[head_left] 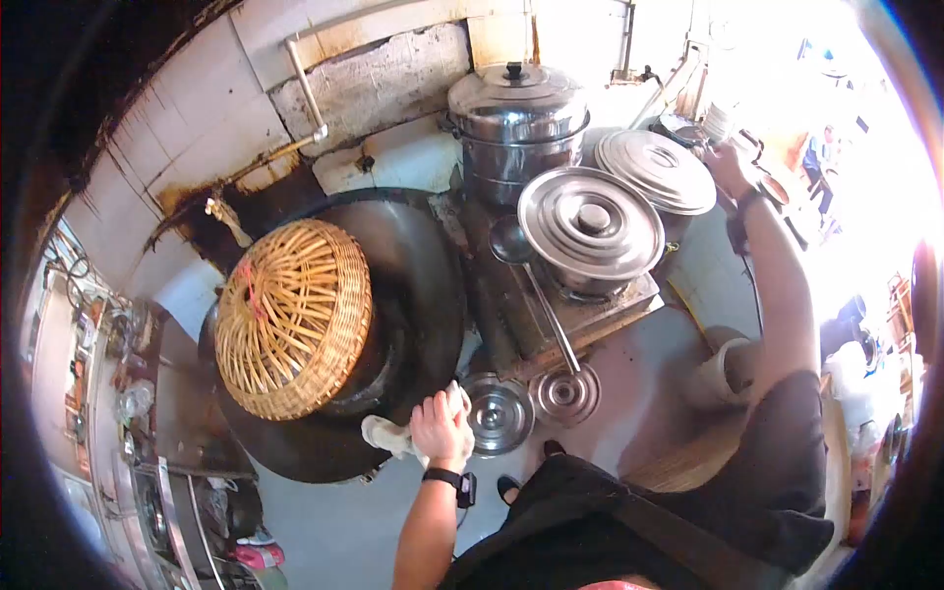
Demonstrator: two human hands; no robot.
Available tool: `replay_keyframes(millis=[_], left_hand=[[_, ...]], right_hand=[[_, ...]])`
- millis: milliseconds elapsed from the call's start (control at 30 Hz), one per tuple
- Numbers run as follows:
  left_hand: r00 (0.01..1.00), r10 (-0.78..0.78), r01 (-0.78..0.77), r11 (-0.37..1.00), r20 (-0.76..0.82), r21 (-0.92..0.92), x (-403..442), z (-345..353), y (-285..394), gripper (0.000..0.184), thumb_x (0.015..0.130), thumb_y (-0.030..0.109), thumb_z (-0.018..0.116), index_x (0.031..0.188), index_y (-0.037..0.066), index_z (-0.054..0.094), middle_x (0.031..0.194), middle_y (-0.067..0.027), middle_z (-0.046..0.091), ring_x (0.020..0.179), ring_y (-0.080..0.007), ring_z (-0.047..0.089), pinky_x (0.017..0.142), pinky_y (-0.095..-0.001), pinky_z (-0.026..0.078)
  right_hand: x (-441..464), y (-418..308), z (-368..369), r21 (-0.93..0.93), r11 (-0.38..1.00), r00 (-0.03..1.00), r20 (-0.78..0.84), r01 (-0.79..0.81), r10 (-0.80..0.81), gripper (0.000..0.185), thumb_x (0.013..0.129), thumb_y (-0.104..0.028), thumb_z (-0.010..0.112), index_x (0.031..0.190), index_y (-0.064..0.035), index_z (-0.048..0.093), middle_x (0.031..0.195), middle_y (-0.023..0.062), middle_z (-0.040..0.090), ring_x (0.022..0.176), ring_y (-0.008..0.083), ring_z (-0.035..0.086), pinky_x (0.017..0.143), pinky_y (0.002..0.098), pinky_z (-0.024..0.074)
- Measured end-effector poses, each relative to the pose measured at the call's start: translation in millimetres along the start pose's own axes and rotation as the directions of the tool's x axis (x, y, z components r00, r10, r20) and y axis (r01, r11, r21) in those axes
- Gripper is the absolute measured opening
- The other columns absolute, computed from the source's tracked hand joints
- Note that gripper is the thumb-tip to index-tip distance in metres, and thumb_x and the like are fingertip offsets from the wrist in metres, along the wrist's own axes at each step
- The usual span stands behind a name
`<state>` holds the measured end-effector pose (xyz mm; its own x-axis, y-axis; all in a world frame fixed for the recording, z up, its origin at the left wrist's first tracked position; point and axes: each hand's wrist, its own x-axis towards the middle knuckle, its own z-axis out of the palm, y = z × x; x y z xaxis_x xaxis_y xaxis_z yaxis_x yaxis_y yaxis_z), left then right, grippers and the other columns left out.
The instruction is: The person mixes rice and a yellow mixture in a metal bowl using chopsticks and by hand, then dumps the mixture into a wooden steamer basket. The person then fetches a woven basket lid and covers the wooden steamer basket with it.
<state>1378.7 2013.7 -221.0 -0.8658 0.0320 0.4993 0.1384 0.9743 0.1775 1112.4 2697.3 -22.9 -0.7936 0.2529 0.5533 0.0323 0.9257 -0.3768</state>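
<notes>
My left hand (442,428) is closed on a whitish cloth (386,436), at the near edge of a large dark wok (423,295). A domed woven wicker cover (295,320) sits tilted in the wok. My right arm stretches far out to the right. There my right hand (730,169) has its fingers curled beside a dark shallow pan (678,128) and a stack of pale bowls (720,120). What those fingers hold, if anything, is too small and washed out by glare to name.
A tall lidded steel pot (516,147) stands at the back. A lidded pot (590,221) and a long-handled ladle (541,300) rest on the stove block (531,344). A large round lid (656,172) lies behind. Steel lids (497,418) sit low near my feet; a white bucket (728,372) stands right.
</notes>
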Motion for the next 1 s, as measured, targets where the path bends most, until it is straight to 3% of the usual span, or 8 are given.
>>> replay_keyframes(millis=[100, 233, 333, 467, 567, 633, 900, 1000], left_hand=[[1.0, -0.011, 0.011, 1.0, 0.014, 0.015, 0, 3, 0, 0.041, 0.064, 0.023, 0.077, 0.098, 0.011, 0.059, 0.085, -0.0074, 0.059, 0.078, -0.0304, 0.057, 0.068, -0.0435, 0.046], [0.999, -0.032, 0.032, 0.999, -0.028, 0.014, 3, 5, 5, 0.046, 0.056, 0.025, 0.08, 0.093, 0.01, 0.058, 0.08, -0.0088, 0.058, 0.074, -0.0309, 0.056, 0.069, -0.0429, 0.045], [0.995, -0.093, 0.094, 0.993, -0.017, 0.075, 7, 8, 9, 0.042, 0.059, 0.026, 0.078, 0.091, 0.009, 0.058, 0.079, -0.0091, 0.058, 0.072, -0.031, 0.055, 0.067, -0.0432, 0.045], [0.996, -0.057, 0.062, 0.995, -0.062, 0.077, 3, 15, 6, 0.037, 0.063, 0.029, 0.075, 0.089, 0.01, 0.058, 0.078, -0.009, 0.057, 0.07, -0.0314, 0.054, 0.064, -0.0438, 0.044], [0.992, -0.086, 0.095, 0.99, -0.093, 0.1, 4, 15, 8, 0.035, 0.065, 0.031, 0.074, 0.088, 0.01, 0.058, 0.077, -0.0087, 0.057, 0.069, -0.0316, 0.054, 0.063, -0.0436, 0.044], [0.993, -0.064, 0.074, 0.992, -0.097, 0.102, 3, 15, 6, 0.034, 0.066, 0.031, 0.074, 0.088, 0.009, 0.058, 0.077, -0.0088, 0.057, 0.069, -0.0315, 0.054, 0.063, -0.0435, 0.044], [0.991, -0.099, 0.109, 0.988, -0.092, 0.11, 1, 12, 8, 0.039, 0.061, 0.032, 0.074, 0.089, 0.009, 0.058, 0.077, -0.0093, 0.056, 0.069, -0.0318, 0.053, 0.063, -0.044, 0.044], [0.991, -0.1, 0.109, 0.989, -0.089, 0.104, 3, 12, 8, 0.041, 0.061, 0.032, 0.075, 0.09, 0.009, 0.058, 0.08, -0.0096, 0.056, 0.071, -0.0316, 0.054, 0.064, -0.0438, 0.044]], right_hand=[[32, -127, 7, -0.13, 0.991, 0.997, 0.079, -0.014, 0.025, 0.063, 0.089, -0.055, 0.055, 0.127, -0.0051, 0.058, 0.121, 0.0274, 0.06, 0.117, 0.0342, 0.058, 0.1, 0.0436, 0.0446], [81, -202, 113, -0.044, 0.991, 0.976, 0.185, 0.129, -0.118, 0.077, 0.09, -0.059, 0.051, 0.15, -0.0137, 0.032, 0.157, 0.0234, 0.017, 0.144, 0.0419, 0.017, 0.115, 0.0537, 0.02], [104, -232, 170, 0.01, 0.99, 0.99, -0.022, 0.138, -0.138, 0.084, 0.091, -0.066, 0.042, 0.154, -0.0141, 0.022, 0.161, 0.0137, 0.012, 0.149, 0.0307, 0.01, 0.119, 0.0516, 0.0103], [115, -246, 209, -0.03, 0.996, 0.992, 0.088, 0.087, -0.085, 0.091, 0.09, -0.071, 0.035, 0.153, -0.0071, 0.021, 0.161, 0.0133, 0.014, 0.149, 0.0257, 0.009, 0.12, 0.0479, 0.0043], [119, -240, 215, -0.026, 0.996, 0.984, 0.159, 0.087, -0.082, 0.09, 0.09, -0.072, 0.032, 0.153, -0.0077, 0.021, 0.16, 0.0143, 0.015, 0.149, 0.0261, 0.009, 0.12, 0.0465, 0.0045], [121, -237, 219, 0.024, 0.992, 0.99, -0.072, 0.123, -0.121, 0.09, 0.091, -0.071, 0.032, 0.153, -0.0063, 0.02, 0.16, 0.0163, 0.015, 0.149, 0.0275, 0.009, 0.119, 0.0463, 0.0064], [135, -212, 247, 0.148, 0.98, 0.99, 0.041, 0.129, -0.137, 0.094, 0.089, -0.072, 0.035, 0.15, -0.0015, 0.027, 0.158, 0.0197, 0.02, 0.148, 0.0328, 0.01, 0.12, 0.0432, 0.0093], [161, -187, 281, 0.017, 0.978, 0.977, 0.044, 0.209, -0.21, 0.093, 0.089, -0.073, 0.035, 0.15, -0.0042, 0.028, 0.158, 0.0179, 0.02, 0.148, 0.0324, 0.01, 0.119, 0.0451, 0.0112]])
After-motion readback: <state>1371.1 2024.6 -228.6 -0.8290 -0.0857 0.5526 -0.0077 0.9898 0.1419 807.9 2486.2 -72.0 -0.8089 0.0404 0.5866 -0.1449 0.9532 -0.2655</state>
